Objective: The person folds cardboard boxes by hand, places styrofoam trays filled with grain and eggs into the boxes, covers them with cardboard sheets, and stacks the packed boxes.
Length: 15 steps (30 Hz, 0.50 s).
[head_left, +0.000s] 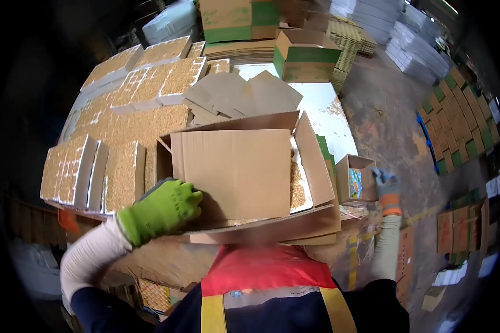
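Note:
An open cardboard box (316,166) stands in front of me on the table. A flat brown cardboard sheet (233,172) lies inside its opening, over a white foam tray (299,186) filled with tan grain-like material. My left hand (169,208), in a green glove, is at the sheet's lower left corner, its fingers curled against it; the thumb is hidden. Out to the right, my right hand (387,186), in a grey and orange glove, is beside the rim of a small open box (343,180). Colourful printed packets (355,183) sit inside that box. Blur obscures the right fingers.
Several filled white trays (66,172) are at the left and back left. Loose cardboard pieces (239,91) lie behind the box. Another open green-and-brown carton (308,61) stands at the back. A loaded pallet (458,119) is on the floor at right.

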Tool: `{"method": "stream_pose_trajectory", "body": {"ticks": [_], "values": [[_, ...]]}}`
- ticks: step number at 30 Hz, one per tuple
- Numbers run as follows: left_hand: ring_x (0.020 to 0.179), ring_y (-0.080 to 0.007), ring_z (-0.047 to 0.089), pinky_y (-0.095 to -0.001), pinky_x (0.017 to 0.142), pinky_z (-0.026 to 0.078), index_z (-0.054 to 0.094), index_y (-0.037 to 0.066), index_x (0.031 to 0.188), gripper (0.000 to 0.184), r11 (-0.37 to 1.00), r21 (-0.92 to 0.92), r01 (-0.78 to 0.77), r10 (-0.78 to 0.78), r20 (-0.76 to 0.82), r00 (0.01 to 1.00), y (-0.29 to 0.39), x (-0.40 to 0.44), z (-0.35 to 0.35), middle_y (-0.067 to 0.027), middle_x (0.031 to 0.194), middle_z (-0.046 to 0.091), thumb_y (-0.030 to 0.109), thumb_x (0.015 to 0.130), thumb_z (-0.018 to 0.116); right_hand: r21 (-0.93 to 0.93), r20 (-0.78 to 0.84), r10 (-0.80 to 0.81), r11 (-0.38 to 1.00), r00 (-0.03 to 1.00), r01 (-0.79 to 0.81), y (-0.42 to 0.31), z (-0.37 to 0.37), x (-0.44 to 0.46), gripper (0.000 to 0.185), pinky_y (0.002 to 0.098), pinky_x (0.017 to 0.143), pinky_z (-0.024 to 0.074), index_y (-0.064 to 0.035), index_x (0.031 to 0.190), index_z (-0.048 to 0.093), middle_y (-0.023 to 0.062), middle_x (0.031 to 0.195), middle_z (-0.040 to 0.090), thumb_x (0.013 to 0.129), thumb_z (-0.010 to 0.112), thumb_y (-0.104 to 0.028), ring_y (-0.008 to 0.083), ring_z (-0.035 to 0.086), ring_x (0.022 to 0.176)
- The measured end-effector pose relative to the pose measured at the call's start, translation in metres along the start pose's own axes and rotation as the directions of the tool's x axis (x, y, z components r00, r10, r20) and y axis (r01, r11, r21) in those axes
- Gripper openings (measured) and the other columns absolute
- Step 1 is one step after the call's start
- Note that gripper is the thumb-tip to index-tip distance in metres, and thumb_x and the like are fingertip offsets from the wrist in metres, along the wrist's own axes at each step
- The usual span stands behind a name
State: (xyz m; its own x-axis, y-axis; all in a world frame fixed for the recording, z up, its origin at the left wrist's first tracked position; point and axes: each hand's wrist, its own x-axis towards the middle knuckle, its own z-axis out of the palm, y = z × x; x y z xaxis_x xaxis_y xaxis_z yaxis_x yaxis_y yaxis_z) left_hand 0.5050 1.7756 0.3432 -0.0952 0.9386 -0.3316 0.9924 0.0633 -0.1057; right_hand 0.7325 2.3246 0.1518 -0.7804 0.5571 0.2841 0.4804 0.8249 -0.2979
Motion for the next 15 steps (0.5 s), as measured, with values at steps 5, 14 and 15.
{"method": "stream_pose_trajectory", "body": {"ticks": [5,14,15], "values": [[0.104,-0.0311,0.064,-0.0435,0.086,0.054,0.072,0.013,0.108,0.032,0.925,-0.368,0.096,-0.030,0.183,0.983,-0.016,-0.001,-0.008,-0.0082,0.119,0.065,0.015,0.076,0.067,-0.412,0.153,0.048,0.911,0.987,0.020,-0.023,0.029,-0.020,0.052,0.0555,0.103,0.0373,-0.0161,0.125,0.066,0.0163,0.113,0.067,0.077,0.079,-0.031,0.0379,0.057,0.117],[0.119,-0.0278,0.062,-0.0420,0.102,0.051,0.067,0.005,0.117,0.039,0.466,-0.825,-0.318,-0.761,-0.558,0.332,-0.004,-0.031,0.100,-0.0149,0.119,0.068,0.001,0.078,0.073,0.746,0.061,-0.575,0.570,0.816,0.346,-0.229,-0.030,0.016,0.035,0.0386,0.096,0.0468,-0.0095,0.116,0.069,0.0080,0.111,0.066,0.082,0.070,-0.017,0.0226,0.063,0.102],[0.121,-0.0301,0.059,-0.0451,0.103,0.047,0.068,0.005,0.113,0.037,0.658,-0.748,-0.090,-0.597,-0.590,0.543,0.002,-0.021,0.092,-0.0158,0.121,0.067,0.015,0.079,0.079,0.653,0.073,-0.748,0.536,0.660,0.535,-0.261,-0.021,0.018,0.033,0.0383,0.096,0.0469,-0.0098,0.116,0.069,0.0081,0.110,0.067,0.083,0.069,-0.014,0.0225,0.063,0.102]]}}
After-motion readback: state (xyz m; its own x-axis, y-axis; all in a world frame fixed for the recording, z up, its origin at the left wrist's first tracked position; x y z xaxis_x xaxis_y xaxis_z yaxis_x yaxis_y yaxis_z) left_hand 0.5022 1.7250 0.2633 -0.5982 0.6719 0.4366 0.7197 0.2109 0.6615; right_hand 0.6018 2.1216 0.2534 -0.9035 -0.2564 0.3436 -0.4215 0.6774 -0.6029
